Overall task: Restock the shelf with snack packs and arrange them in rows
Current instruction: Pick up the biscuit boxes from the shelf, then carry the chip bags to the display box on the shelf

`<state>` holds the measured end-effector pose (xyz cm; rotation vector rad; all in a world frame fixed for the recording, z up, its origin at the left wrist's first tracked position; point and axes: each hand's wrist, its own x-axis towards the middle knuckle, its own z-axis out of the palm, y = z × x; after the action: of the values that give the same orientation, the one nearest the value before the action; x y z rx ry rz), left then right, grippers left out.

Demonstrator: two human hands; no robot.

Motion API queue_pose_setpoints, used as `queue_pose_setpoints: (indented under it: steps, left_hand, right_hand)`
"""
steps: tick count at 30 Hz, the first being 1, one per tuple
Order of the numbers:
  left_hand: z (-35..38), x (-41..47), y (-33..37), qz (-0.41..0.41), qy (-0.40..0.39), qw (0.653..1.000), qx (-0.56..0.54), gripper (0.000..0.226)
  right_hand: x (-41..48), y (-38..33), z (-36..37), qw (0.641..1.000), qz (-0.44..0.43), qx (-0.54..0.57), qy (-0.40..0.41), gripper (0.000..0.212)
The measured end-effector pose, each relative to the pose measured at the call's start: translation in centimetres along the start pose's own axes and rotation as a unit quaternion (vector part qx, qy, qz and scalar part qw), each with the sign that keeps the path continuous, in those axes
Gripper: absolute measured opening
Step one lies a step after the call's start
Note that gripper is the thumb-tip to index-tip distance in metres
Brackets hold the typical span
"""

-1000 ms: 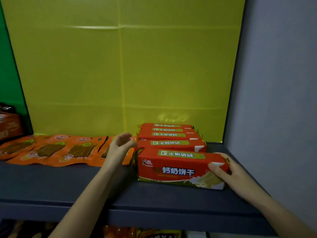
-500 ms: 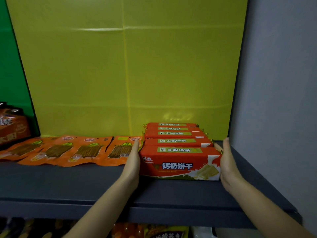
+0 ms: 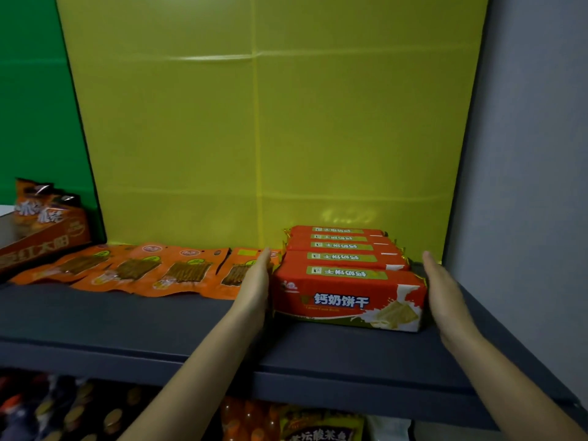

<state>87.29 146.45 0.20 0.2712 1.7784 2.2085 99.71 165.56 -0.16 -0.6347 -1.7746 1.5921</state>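
Observation:
Several red biscuit packs [image 3: 348, 294] stand in one row front to back on the dark grey shelf [image 3: 127, 323], at its right end. My left hand [image 3: 256, 284] lies flat with straight fingers against the left end of the row. On the other side, my right hand [image 3: 445, 291] is also flat, fingers straight, at the right end of the front pack. The packs sit squeezed between the two palms. Orange flat snack pouches [image 3: 133, 270] lie side by side to the left of the row.
An orange display carton [image 3: 41, 237] with bags stands at the far left. A yellow back panel [image 3: 254, 138] closes the shelf behind, and a grey wall [image 3: 525, 186] borders it on the right. More snack packs [image 3: 318, 431] fill the shelf below.
The front biscuit pack has been pushed back and squared against the row. Both hands went from loose holds to flat palms at the row's two ends.

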Motion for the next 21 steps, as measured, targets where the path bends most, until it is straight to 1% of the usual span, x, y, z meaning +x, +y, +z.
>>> queue_pose_setpoints:
  steps: [2, 3, 4, 5, 6, 7, 9, 10, 11, 12, 14, 15, 18, 21]
  left_hand:
    - [-1.3, -0.6, 0.7, 0.107, 0.024, 0.991, 0.071, 0.043]
    - [-2.2, -1.0, 1.0, 0.168, 0.026, 0.979, 0.111, 0.035]
    - [-3.1, -1.7, 1.3, 0.223, 0.022, 0.962, 0.155, 0.027]
    - [-4.0, -2.4, 1.6, 0.275, 0.026, 0.938, 0.211, 0.024]
    - [-5.0, -3.0, 1.7, 0.318, 0.041, 0.905, 0.280, 0.025]
    - [-5.9, -3.9, 1.9, 0.350, 0.068, 0.865, 0.354, 0.028]
    - [-8.0, -5.8, 2.2, 0.386, 0.132, 0.762, 0.502, 0.032]
    - [-9.3, -6.7, 2.2, 0.383, 0.163, 0.714, 0.564, 0.033]
    - [-10.7, -7.7, 2.2, 0.373, 0.190, 0.674, 0.609, 0.034]
    - [-12.2, -8.6, 2.1, 0.357, 0.211, 0.644, 0.643, 0.034]
    - [-15.4, -10.6, 2.1, 0.320, 0.242, 0.597, 0.695, 0.032]
    - [-17.2, -11.5, 2.1, 0.300, 0.256, 0.580, 0.712, 0.031]
    - [-22.3, -14.8, 2.4, 0.247, 0.298, 0.549, 0.741, 0.032]
    - [-27.2, -18.2, 2.8, 0.213, 0.342, 0.513, 0.758, 0.031]
  right_hand:
    - [-0.7, -0.6, -0.7, 0.992, -0.106, -0.020, 0.060, 0.039]
    - [-1.2, -1.0, -0.7, 0.987, -0.150, -0.020, 0.058, 0.032]
    - [-1.8, -1.4, -0.4, 0.982, -0.182, -0.017, 0.035, 0.024]
    - [-2.5, -1.7, 0.1, 0.977, -0.212, -0.022, 0.001, 0.019]
    - [-3.0, -1.9, 0.9, 0.968, -0.246, -0.040, -0.034, 0.017]
    - [-3.6, -2.1, 2.0, 0.953, -0.284, -0.073, -0.070, 0.016]
    - [-4.8, -2.3, 4.8, 0.905, -0.370, -0.159, -0.139, 0.011]
    - [-5.5, -2.3, 6.5, 0.877, -0.399, -0.200, -0.177, 0.010]
    - [-6.3, -2.2, 8.3, 0.853, -0.416, -0.230, -0.216, 0.010]
    - [-7.1, -2.1, 10.2, 0.831, -0.429, -0.249, -0.253, 0.015]
    - [-9.0, -1.9, 13.8, 0.797, -0.447, -0.258, -0.313, 0.021]
    - [-10.0, -1.8, 15.6, 0.784, -0.451, -0.255, -0.341, 0.020]
    - [-13.1, -2.0, 20.9, 0.746, -0.461, -0.244, -0.414, 0.021]
    - [-16.5, -2.4, 26.0, 0.718, -0.470, -0.226, -0.461, 0.022]
